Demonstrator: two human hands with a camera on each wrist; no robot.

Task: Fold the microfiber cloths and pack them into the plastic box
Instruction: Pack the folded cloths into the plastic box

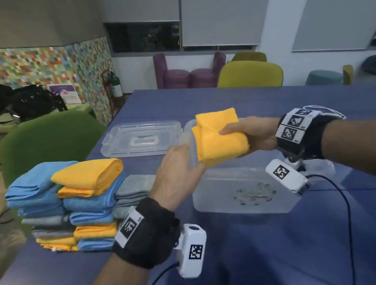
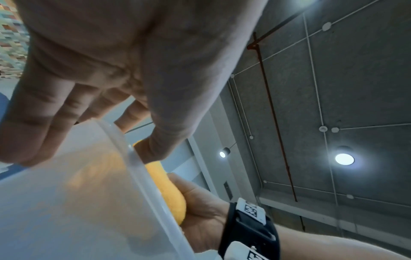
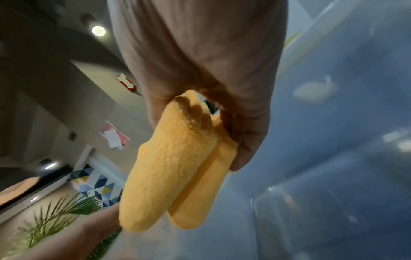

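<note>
A folded yellow microfiber cloth point(image 1: 216, 144) hangs over the clear plastic box point(image 1: 242, 203), pinched by my right hand point(image 1: 233, 133) between thumb on top and fingers underneath. In the right wrist view the yellow cloth point(image 3: 169, 176) shows as two thick rolled folds under my right hand point(image 3: 200, 52). My left hand point(image 1: 189, 161) grips the box's left wall. The left wrist view shows my left hand's fingers point(image 2: 44, 123) outside the box wall point(image 2: 77, 193) and the thumb over the rim, close to the yellow cloth point(image 2: 171, 198). The box holds nothing.
The box's clear lid point(image 1: 141, 139) lies flat behind and left of it. Stacks of folded blue, yellow and grey cloths point(image 1: 75, 203) stand at the left edge of the blue table point(image 1: 256, 248). A green chair point(image 1: 49, 138) stands beyond them. Wrist-camera cables trail near the front.
</note>
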